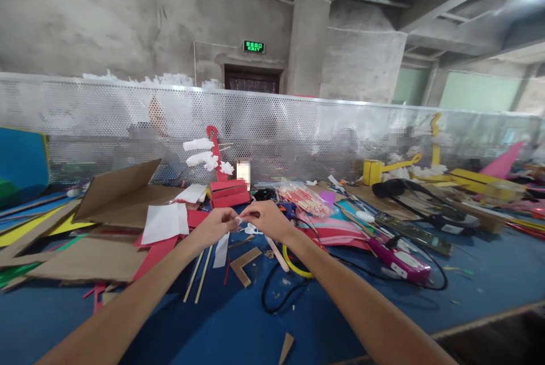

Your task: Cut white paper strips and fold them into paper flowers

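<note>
My left hand [219, 224] and my right hand [266, 219] meet over the middle of the blue table. Fingertips of both pinch a small piece of white paper [239, 221] between them; its exact shape is too small to make out. A strip of white paper [221, 250] hangs or lies just below my left hand. Two thin wooden sticks [198, 274] rest on the table beside it. Behind my hands stands a red cardboard box [230, 193] with a red upright [216, 152] bearing white paper flowers [210, 162].
Brown cardboard [89, 257] and white paper sheets [164, 224] lie left. A cardboard corner piece [246, 267] is in front. Rightward are a bag of sticks [307, 198], a purple power strip [400, 260] with black cable, and a headset [426, 206]. A perforated metal screen [281, 126] runs behind.
</note>
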Motion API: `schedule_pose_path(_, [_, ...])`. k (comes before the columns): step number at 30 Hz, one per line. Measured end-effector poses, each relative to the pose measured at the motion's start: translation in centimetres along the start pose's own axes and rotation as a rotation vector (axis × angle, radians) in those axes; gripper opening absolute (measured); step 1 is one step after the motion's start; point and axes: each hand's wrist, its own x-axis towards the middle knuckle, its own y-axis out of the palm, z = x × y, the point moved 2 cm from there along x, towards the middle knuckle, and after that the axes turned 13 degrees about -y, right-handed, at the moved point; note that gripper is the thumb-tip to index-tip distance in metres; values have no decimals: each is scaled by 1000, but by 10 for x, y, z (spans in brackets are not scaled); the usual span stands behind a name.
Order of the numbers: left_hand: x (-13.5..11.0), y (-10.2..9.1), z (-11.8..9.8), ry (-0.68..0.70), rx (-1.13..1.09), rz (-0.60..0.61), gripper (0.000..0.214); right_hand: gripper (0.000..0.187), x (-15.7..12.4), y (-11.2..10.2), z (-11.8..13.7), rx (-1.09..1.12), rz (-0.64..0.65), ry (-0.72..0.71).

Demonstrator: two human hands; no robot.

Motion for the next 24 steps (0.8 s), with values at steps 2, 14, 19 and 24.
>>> schedule_pose_path(2, [-1,0,-1,5,15,-7,29,12,0,1,-1,-13,-11,33])
schedule_pose_path(14, [-6,-1,-9,37,78,-12,29,13,-2,5,-4,80,-28,84])
schedule_pose_path(19, [-7,0,-7,122,140,-28,25,15,-4,8,-8,115,-28,128])
schedule_pose_path(24, [-8,-1,-10,141,186,-53,24,14,-4,10,-11,62,-23,124])
